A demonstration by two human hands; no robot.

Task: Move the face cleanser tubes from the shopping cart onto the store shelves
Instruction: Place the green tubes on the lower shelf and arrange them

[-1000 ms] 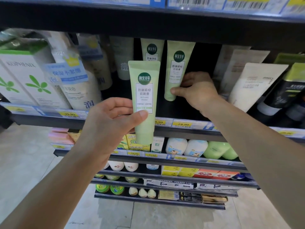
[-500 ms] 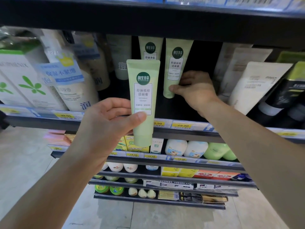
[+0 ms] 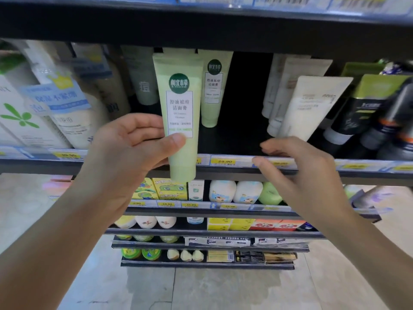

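On the front green tube point(image 3: 178, 117), "相宜本草" is printed in a dark green round badge, and "控油祛痘洁面膏" is set on the white label beneath it. The same badge and wording are carried by the second green tube point(image 3: 213, 90). A large "痘" is shown on the grey tube point(image 3: 145, 86). "29.90" is marked on the yellow price tag point(image 3: 223, 161), and "19.90" and "35.00" on the lower tags point(image 3: 166, 204). Other print is blurred.
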